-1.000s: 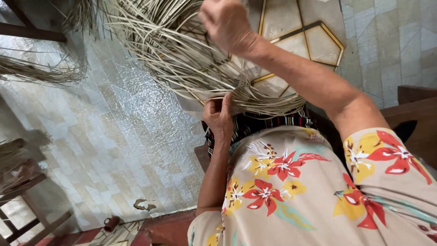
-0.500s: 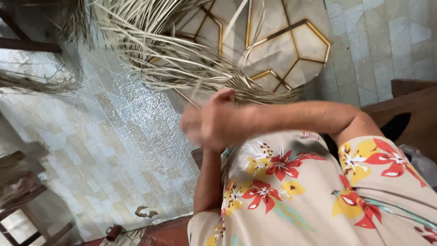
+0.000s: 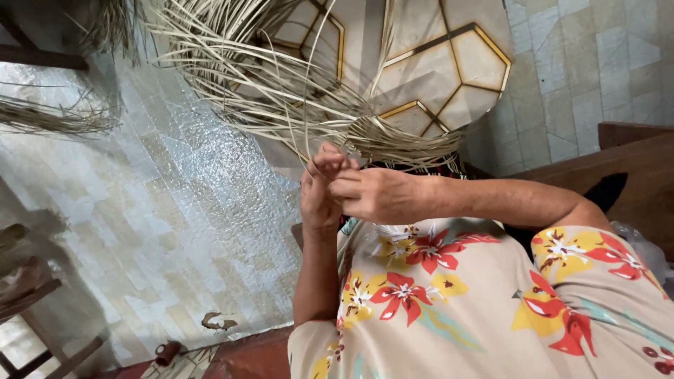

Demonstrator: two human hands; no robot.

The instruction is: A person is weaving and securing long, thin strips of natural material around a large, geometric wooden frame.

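Note:
A large bundle of pale straw strands (image 3: 281, 91) fans out to the upper left from a gathered, woven base (image 3: 400, 144) over my lap. My left hand (image 3: 317, 200) rises from below and pinches strands at that base. My right hand (image 3: 375, 196) reaches in from the right and touches the left, its fingers closed on the same strands. My floral dress (image 3: 435, 295) fills the lower right.
Below lies a pale tiled floor (image 3: 175, 210) with a gold-lined hexagon pattern (image 3: 456, 63). There is a dark wooden bench (image 3: 632, 161) at the right and a wooden chair (image 3: 28, 281) at the lower left. Another straw bundle (image 3: 49, 116) lies at the left under a dark beam (image 3: 42, 56).
My right hand has come down from high over the strands to meet my left hand at the bundle's base. The left hand has stayed on the straw.

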